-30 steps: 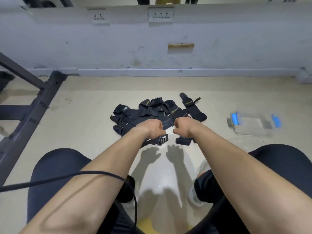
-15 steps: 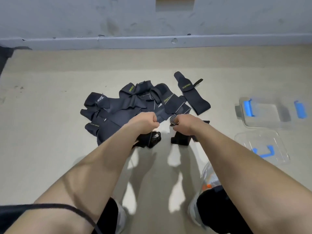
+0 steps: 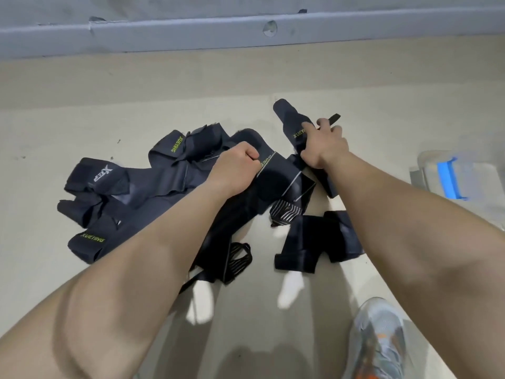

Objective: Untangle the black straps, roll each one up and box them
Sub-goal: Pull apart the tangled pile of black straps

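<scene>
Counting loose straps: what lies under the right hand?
A black XUEYING strap, gripped by the right hand; its far end and lettering show, its middle is covered.

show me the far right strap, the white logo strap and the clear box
far right strap (image 3: pixel 287 113): head view, on its bare upper end
white logo strap (image 3: pixel 103 173): head view, on the white logo
clear box (image 3: pixel 448 179): head view, on its blue latch
</scene>
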`<control>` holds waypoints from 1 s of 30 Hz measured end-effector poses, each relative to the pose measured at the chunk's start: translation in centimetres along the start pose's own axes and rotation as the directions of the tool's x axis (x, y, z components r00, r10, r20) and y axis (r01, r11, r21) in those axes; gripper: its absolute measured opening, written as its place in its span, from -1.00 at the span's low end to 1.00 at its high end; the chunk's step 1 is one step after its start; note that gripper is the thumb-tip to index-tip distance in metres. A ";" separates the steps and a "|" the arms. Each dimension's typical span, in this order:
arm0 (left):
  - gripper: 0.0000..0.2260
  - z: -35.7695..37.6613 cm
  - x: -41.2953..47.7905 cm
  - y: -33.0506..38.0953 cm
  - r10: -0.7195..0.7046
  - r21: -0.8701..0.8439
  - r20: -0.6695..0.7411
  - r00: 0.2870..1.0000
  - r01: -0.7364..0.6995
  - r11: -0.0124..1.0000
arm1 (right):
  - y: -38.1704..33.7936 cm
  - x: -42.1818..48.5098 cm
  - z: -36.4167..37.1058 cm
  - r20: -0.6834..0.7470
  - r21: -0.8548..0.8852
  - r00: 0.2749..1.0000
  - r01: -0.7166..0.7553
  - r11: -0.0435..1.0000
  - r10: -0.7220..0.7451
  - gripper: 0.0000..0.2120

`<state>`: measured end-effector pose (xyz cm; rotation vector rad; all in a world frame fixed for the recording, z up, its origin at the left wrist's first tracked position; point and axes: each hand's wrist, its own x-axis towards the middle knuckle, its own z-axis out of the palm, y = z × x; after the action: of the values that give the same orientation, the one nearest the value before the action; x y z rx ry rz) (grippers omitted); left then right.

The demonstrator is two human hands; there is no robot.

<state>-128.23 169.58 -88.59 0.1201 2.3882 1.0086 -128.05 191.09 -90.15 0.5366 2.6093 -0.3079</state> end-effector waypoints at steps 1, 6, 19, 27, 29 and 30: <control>-0.85 0.2 0.3 -0.4 -0.001 -0.019 -0.013 1.000 0.001 1.000 | 0.2 0.8 0.3 0.044 -0.018 0.999 -0.015 1.000 0.015 -0.38; -0.89 0.9 0.3 -2.4 -0.012 -0.040 -0.007 1.000 0.012 0.999 | 1.6 1.7 2.6 0.067 0.110 0.987 -0.151 0.982 0.144 -0.42; -0.91 3.3 -3.5 -3.7 -0.108 -0.040 0.073 0.991 0.111 0.993 | 4.4 -3.0 4.0 -0.100 0.286 0.962 -0.215 0.934 0.253 -0.80; -0.89 -0.6 -10.5 1.7 -0.056 -0.115 0.065 0.996 0.063 0.991 | 2.2 -11.9 -4.9 -0.329 0.488 0.928 0.011 0.873 0.173 -0.64; -0.92 -2.1 -12.9 3.6 -0.031 -0.133 0.047 0.998 0.037 0.990 | 0.8 -15.0 -7.6 -0.353 0.490 0.931 0.101 0.866 0.091 -0.62; -0.92 -2.9 -14.1 4.5 -0.030 -0.139 0.036 0.999 0.034 0.990 | 0.1 -16.6 -8.8 -0.365 0.506 0.930 0.158 0.848 0.045 -0.65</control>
<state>-118.26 167.02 -77.52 0.0473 2.2737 1.1456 -117.85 188.57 -74.58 0.7577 2.8936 -1.0659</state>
